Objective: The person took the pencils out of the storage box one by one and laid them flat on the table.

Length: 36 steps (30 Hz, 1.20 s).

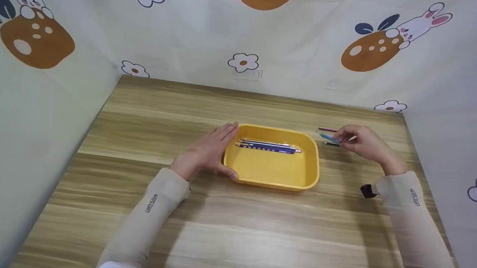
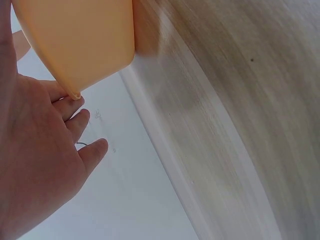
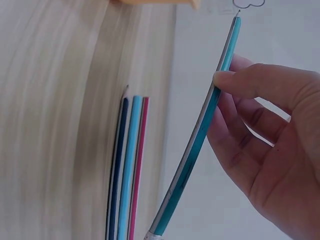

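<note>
A yellow tray [image 1: 271, 171] sits on the table. My left hand [image 1: 211, 149] rests against its left end, fingers extended along the rim and thumb at the near corner. Several blue, purple and silvery pencils [image 1: 270, 146] lie inside, towards the far side. To the right of the tray my right hand [image 1: 361, 141] pinches a teal pencil [image 3: 195, 135] between thumb and fingers, tilted and raised off the table. Beneath it, side by side on the wood, are a dark blue pencil [image 3: 117, 160], a light blue pencil [image 3: 130, 160] and a red pencil [image 3: 140, 160].
The wood-grain table [image 1: 142, 134] meets printed cloth walls [image 1: 194, 35] at the back and both sides. A small black object [image 1: 367, 191] shows beside the right sleeve cuff [image 1: 397, 189].
</note>
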Each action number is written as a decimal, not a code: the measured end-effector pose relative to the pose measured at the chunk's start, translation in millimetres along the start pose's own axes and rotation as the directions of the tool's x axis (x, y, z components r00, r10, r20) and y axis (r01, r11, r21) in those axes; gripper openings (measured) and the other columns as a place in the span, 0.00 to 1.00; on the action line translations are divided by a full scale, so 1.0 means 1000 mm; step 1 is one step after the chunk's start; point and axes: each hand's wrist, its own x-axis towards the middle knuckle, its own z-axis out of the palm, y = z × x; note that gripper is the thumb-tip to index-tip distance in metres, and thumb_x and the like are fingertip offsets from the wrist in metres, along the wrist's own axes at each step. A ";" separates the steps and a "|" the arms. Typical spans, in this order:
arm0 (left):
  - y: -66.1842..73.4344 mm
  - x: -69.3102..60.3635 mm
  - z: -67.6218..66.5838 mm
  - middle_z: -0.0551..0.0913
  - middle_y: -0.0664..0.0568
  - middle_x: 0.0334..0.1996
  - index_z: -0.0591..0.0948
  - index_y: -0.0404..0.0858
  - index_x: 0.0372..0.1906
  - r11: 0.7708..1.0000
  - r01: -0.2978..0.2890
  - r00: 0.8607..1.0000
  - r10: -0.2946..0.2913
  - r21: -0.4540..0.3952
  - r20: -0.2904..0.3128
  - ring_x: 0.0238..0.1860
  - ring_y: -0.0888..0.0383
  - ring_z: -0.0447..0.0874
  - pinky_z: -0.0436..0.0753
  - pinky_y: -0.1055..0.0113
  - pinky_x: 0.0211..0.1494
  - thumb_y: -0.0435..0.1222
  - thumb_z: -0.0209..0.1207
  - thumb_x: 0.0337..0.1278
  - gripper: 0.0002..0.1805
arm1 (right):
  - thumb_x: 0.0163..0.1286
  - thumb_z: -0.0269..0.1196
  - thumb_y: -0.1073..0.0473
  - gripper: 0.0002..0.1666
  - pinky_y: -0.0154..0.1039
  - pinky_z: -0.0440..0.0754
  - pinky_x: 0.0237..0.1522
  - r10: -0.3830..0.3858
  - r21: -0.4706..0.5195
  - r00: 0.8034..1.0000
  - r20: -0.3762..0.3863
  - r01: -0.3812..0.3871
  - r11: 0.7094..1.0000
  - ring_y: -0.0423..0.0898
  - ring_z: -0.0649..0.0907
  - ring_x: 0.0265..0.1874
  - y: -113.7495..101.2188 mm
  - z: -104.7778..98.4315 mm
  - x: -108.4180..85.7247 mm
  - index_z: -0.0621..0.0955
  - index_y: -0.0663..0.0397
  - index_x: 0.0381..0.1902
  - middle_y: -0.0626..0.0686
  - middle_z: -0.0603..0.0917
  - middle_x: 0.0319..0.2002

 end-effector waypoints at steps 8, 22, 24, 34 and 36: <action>0.001 -0.001 -0.001 0.35 0.54 0.82 0.38 0.43 0.81 1.000 0.001 1.000 -0.001 0.001 0.002 0.83 0.53 0.34 0.41 0.54 0.85 0.79 0.62 0.27 0.79 | 0.58 0.62 0.79 0.14 0.41 0.85 0.42 0.021 -0.126 1.000 0.012 -0.020 0.992 0.45 0.82 0.36 0.019 0.003 -0.005 0.85 0.62 0.38 0.58 0.87 0.36; 0.000 0.001 0.001 0.34 0.54 0.82 0.36 0.43 0.81 1.000 0.001 1.000 -0.001 0.017 0.013 0.83 0.54 0.33 0.40 0.56 0.85 0.81 0.59 0.27 0.79 | 0.58 0.64 0.77 0.12 0.41 0.82 0.39 0.022 -0.233 1.000 0.015 -0.018 0.972 0.48 0.83 0.35 0.045 0.015 -0.011 0.86 0.59 0.36 0.55 0.87 0.33; 0.000 0.001 0.001 0.34 0.53 0.82 0.36 0.44 0.81 1.000 0.003 1.000 -0.004 0.020 0.013 0.83 0.54 0.33 0.40 0.56 0.85 0.81 0.59 0.27 0.80 | 0.58 0.65 0.76 0.11 0.42 0.83 0.39 0.024 -0.244 0.999 0.024 -0.018 0.970 0.49 0.84 0.35 0.048 0.016 -0.011 0.86 0.59 0.36 0.55 0.87 0.33; 0.001 0.000 -0.001 0.34 0.53 0.82 0.37 0.44 0.81 1.000 -0.003 1.000 0.003 0.013 0.007 0.83 0.54 0.33 0.40 0.56 0.85 0.81 0.59 0.27 0.79 | 0.62 0.63 0.75 0.10 0.50 0.82 0.43 0.100 -0.257 0.993 0.071 -0.078 0.963 0.51 0.83 0.38 0.053 0.020 -0.011 0.85 0.60 0.38 0.57 0.86 0.36; 0.001 -0.001 -0.001 0.34 0.53 0.82 0.37 0.44 0.81 1.000 -0.002 1.000 0.002 0.010 0.007 0.83 0.54 0.33 0.40 0.56 0.85 0.81 0.59 0.27 0.79 | 0.62 0.63 0.76 0.11 0.51 0.83 0.43 0.102 -0.262 0.993 0.064 -0.082 0.962 0.51 0.83 0.38 0.053 0.020 -0.010 0.85 0.60 0.38 0.57 0.86 0.36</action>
